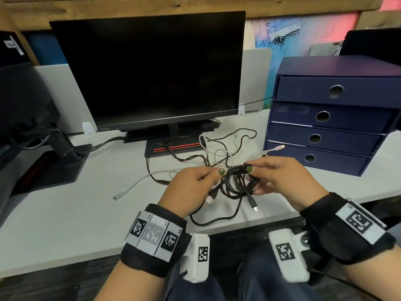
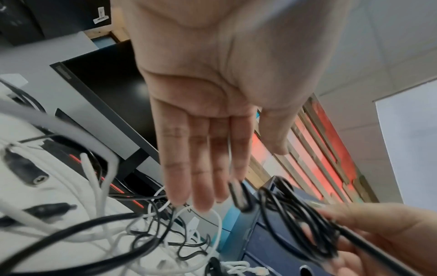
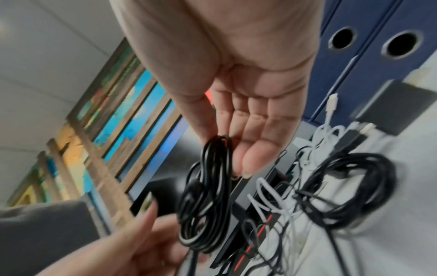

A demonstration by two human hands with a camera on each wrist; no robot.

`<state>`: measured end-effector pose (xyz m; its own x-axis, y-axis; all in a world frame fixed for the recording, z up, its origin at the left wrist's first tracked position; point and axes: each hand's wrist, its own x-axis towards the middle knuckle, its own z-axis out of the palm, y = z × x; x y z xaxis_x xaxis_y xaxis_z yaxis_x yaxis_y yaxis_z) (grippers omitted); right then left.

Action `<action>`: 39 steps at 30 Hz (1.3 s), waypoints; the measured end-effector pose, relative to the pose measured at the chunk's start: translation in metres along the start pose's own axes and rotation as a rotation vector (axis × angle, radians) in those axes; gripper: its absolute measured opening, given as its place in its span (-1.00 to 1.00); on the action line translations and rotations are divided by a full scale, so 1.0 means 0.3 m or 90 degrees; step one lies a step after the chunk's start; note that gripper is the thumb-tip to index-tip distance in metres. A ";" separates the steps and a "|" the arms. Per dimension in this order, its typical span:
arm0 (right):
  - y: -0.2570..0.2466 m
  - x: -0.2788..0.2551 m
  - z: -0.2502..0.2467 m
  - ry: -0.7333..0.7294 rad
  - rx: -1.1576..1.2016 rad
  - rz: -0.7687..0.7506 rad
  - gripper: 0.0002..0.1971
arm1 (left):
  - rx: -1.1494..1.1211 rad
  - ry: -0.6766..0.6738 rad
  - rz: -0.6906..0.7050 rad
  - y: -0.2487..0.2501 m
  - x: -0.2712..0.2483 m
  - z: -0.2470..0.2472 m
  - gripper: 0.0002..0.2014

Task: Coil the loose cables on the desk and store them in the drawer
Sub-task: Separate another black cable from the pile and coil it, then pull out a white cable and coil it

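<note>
Desk point(image 1: 65, 213), drawers point(image 1: 325, 139), contents hidden, cable coil point(image 1: 236, 181) outside

nails: wearing olive-green polish, showing on the thumbs of the left hand point(image 1: 191, 187) and right hand point(image 1: 286, 179)
left wristband point(image 1: 141, 262): black fabric strap wrapping the wrist, carrying three white tags with black square codes, middle one looking washed out
right wristband point(image 1: 325, 231): same black strap, showing one white code tag
left camera box point(image 1: 196, 259): white, wearing a code sticker
right camera box point(image 1: 288, 255): white too, sticker on, thin black lead point(image 1: 345, 280) trailing off it
legs: wearing dark blue trousers point(image 1: 267, 287)
</note>
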<state>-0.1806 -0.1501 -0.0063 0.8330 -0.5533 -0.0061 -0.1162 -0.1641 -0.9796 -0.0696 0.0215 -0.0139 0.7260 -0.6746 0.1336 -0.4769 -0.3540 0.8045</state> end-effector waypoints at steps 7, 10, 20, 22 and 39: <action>0.095 0.044 -0.164 0.115 0.038 0.111 -0.86 | 0.180 -0.144 -0.030 -0.032 -0.001 0.041 -0.74; 0.131 0.047 -0.208 0.117 0.032 0.155 -0.86 | 0.222 -0.213 -0.018 -0.039 -0.006 0.062 -0.80; 0.226 0.064 -0.267 0.142 -0.031 0.259 -0.85 | 0.350 -0.245 -0.035 -0.090 -0.003 0.043 -0.75; 0.226 0.071 -0.254 0.163 0.000 0.252 -0.89 | 0.358 -0.220 -0.037 -0.101 0.001 0.028 -0.75; 0.114 0.068 0.023 0.088 -0.333 -0.123 -0.76 | 0.232 -0.036 -0.084 -0.122 0.011 -0.139 -0.91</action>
<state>-0.1638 -0.1613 -0.0414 0.7909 -0.5697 0.2236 -0.2512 -0.6353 -0.7303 -0.0291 0.0592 -0.0189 0.7692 -0.6390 0.0026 -0.5336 -0.6402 0.5527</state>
